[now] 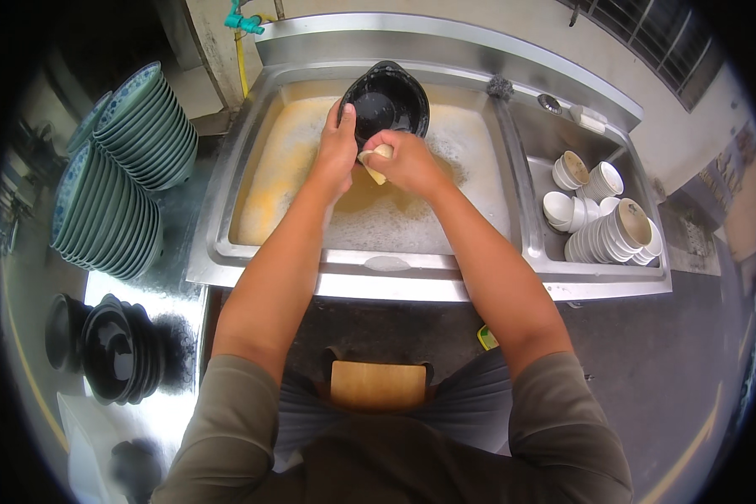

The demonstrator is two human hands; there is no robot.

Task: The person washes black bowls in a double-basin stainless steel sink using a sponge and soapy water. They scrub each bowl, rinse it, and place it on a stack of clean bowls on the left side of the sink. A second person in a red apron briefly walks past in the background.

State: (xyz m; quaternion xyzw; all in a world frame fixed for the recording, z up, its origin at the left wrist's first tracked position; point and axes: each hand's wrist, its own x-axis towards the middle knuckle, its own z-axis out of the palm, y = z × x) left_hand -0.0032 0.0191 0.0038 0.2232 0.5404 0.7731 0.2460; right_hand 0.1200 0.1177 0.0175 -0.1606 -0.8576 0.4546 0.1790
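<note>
A black bowl (385, 101) with small side lugs is tilted toward me above the sink basin (503, 164). My left hand (340, 145) grips its left side, thumb on the rim. In my right hand (406, 160) is a pale yellow cloth or sponge (378, 165), held at the bowl's near edge. My right fingers hide part of that edge. Below the hands, the basin holds brownish water (378, 198) largely covered with white and yellowish foam.
Several white bowls (595, 242) sit stacked in the right-hand basin (529, 129). A steel scourer (499, 87) rests on the divider's far end. Tall stacks of green-rimmed bowls (110, 214) and black bowls (116, 353) stand on the metal table (179, 372) at left. A teal tap (246, 24) is behind.
</note>
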